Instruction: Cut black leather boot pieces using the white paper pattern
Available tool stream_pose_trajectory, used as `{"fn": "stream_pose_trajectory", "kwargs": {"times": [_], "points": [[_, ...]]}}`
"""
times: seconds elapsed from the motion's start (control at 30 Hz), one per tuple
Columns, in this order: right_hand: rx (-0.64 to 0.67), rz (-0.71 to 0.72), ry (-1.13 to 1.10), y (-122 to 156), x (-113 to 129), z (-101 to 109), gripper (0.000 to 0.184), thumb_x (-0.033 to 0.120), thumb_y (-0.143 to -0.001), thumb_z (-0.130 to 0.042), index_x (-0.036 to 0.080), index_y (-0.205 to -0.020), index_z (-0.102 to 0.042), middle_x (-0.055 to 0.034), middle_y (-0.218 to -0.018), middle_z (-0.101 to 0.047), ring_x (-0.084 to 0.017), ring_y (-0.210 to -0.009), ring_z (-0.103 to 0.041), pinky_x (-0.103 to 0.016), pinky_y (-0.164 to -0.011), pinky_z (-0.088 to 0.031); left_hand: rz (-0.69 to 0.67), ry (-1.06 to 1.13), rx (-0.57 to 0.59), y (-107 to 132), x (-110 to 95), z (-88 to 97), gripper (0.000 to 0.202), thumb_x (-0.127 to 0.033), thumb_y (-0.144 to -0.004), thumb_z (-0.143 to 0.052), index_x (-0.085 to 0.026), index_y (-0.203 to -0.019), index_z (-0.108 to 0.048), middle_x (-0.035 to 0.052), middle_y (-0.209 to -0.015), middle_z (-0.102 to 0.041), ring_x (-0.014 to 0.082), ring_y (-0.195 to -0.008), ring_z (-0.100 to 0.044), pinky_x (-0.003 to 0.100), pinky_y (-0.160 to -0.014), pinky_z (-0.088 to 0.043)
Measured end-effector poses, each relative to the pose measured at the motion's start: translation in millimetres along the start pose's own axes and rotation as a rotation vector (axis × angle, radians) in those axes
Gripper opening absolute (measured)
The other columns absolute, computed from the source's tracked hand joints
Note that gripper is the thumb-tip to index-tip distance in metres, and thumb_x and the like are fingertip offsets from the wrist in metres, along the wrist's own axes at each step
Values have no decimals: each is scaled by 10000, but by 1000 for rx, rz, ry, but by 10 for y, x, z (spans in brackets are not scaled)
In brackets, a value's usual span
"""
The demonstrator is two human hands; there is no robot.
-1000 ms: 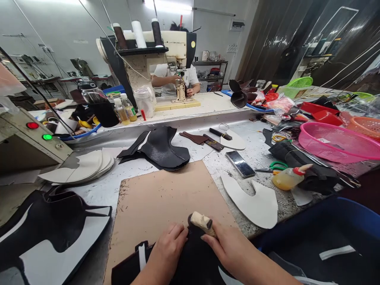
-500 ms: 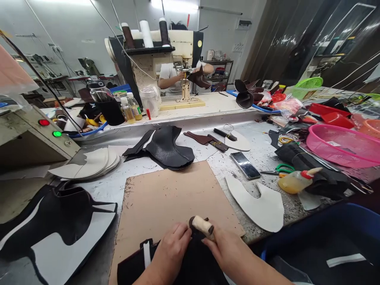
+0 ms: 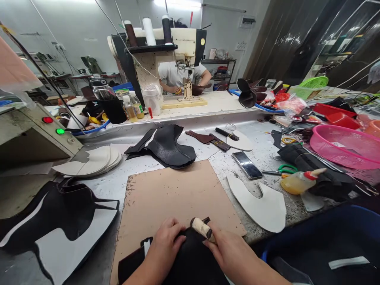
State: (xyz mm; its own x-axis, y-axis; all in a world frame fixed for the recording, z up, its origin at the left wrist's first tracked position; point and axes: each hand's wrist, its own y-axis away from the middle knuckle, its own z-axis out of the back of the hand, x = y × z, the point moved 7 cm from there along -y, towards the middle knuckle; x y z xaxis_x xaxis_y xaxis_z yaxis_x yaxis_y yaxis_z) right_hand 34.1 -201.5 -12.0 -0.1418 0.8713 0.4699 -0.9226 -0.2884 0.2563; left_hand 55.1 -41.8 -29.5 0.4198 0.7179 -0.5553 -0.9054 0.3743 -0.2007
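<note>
In the head view a black leather boot upper [image 3: 196, 257] lies at the bottom edge on a tan board [image 3: 166, 194]. My left hand [image 3: 166, 241] is closed on its upper edge, thumb and fingers bent together over the leather. My right hand [image 3: 228, 245] is wrapped round what looks like a hammer [image 3: 201, 228], whose pale, wrapped head with dark ends sits close above the leather. Its handle is mostly hidden by my fingers. A white strip [image 3: 147, 245] shows on a dark flap left of my left hand.
More black uppers [image 3: 169, 146] lie behind the board, and another [image 3: 65, 213] at left. A phone [image 3: 247, 165], a white U-shaped piece [image 3: 261, 208], scissors [image 3: 283, 170] and a glue bottle [image 3: 299, 181] are at right. A co-worker [image 3: 178, 75] sits behind the sewing machine [image 3: 184, 43].
My left hand has shifted slightly left, away from the hammer head. The hammer head has tilted a little. Across the table, the co-worker has lowered the brown piece from the machine.
</note>
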Motion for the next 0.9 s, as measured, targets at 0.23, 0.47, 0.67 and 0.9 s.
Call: {"fn": "stream_pose_trajectory", "kwargs": {"times": [0.23, 0.47, 0.67, 0.9], "points": [[-51, 93, -114, 37, 208, 168, 224, 265, -918, -389, 210, -1108, -495, -60, -930, -671, -231, -849, -639, -278, -646, -375, -379, -218, -190, 161, -232, 4, 237, -165, -930, -362, -158, -988, -592, 64, -877, -653, 190, -792, -632, 310, -669, -572], [-3, 5, 55, -3, 130, 186, 222, 233, -915, -400, 204, -1109, -505, -60, -877, -678, -247, -818, -644, -284, -607, -327, -373, -234, -200, 159, -248, -8, 211, -179, -935, -356, -155, -978, -561, 59, -850, -636, 190, -764, -625, 307, -643, -563], [47, 27, 28, 22, 132, -8, 213, 222, -914, -387, 187, -1104, -477, -70, -870, -673, -251, -781, -651, -286, -573, -301, -287, -103, -145, 156, -136, 101, 183, -227, -934, -390, -187, -967, -566, 36, -829, -617, 165, -749, -608, 272, -649, -545], [64, 91, -34, 3, 264, -39, 227, 211, -905, -420, 210, -1126, -466, -55, -908, -670, -231, -815, -645, -270, -600, -323, -387, -163, -113, 295, -94, 160, 221, -174, -940, -360, -175, -994, -574, 37, -820, -610, 157, -734, -585, 256, -659, -509]]}}
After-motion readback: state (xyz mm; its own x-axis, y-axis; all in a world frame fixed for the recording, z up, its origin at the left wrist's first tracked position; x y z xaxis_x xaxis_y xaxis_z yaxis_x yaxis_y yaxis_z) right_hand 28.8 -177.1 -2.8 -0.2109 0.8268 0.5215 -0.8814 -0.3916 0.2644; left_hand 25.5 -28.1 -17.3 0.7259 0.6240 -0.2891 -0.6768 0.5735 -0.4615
